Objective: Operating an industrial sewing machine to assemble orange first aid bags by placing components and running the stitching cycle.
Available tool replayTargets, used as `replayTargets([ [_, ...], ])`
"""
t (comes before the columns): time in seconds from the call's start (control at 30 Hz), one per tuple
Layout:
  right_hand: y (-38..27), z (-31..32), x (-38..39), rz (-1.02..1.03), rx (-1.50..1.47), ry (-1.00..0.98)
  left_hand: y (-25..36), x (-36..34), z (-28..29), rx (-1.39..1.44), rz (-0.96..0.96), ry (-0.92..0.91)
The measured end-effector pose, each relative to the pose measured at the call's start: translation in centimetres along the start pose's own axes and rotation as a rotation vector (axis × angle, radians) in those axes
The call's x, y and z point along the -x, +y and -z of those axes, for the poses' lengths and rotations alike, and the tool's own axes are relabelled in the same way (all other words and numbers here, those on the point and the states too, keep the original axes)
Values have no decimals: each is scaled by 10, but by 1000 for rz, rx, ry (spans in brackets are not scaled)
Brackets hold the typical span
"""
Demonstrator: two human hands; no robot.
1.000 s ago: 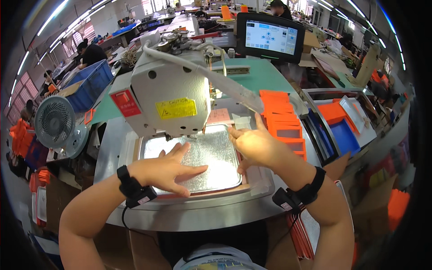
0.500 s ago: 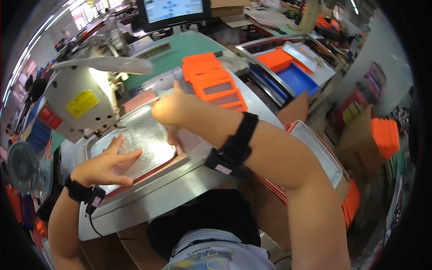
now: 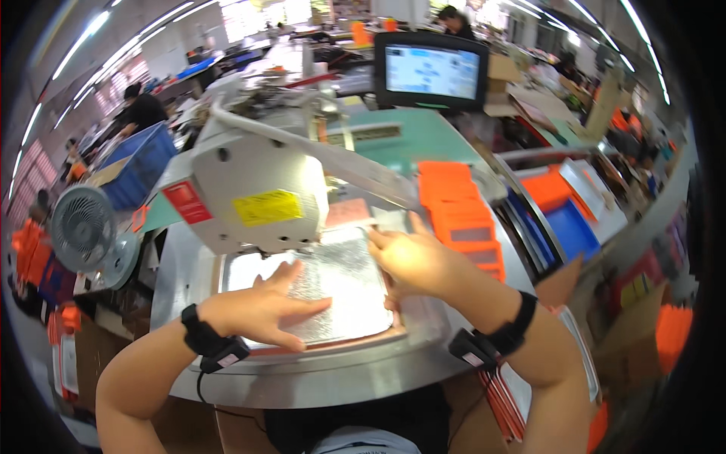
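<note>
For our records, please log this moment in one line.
left hand: over silvery rectangular panel; right hand: at its right edge; boxy white machine: over far side

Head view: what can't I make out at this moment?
All in the head view:
Silver panel: far edge partly hidden by the machine head; near left part hidden by the left hand.
Right hand: some fingers hidden behind the hand itself; grip unclear.
Monitor: screen details blurred.
Shirt: cut off by the lower edge.
</note>
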State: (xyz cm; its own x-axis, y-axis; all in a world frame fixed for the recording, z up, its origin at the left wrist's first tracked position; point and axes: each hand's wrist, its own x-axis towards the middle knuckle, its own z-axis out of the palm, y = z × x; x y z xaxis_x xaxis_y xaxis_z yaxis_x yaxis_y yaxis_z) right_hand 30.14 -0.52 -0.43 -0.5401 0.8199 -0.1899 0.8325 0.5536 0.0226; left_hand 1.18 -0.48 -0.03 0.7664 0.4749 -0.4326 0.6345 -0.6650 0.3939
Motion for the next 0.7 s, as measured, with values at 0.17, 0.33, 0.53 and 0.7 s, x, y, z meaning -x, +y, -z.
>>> replayTargets([
  [0.17,-2,2,0,32,-10,4,-1,2,-1,-47,12,2],
  [0.33,-5,4,-3,47,32,10,-2,8,-4,-13,27,26],
  [0.53,-2,6,1,51,43,0,0,3,-3,-84,23,40],
  [0.7,0,6,1,99,53,20,-1,4,-6,-29,17,63],
])
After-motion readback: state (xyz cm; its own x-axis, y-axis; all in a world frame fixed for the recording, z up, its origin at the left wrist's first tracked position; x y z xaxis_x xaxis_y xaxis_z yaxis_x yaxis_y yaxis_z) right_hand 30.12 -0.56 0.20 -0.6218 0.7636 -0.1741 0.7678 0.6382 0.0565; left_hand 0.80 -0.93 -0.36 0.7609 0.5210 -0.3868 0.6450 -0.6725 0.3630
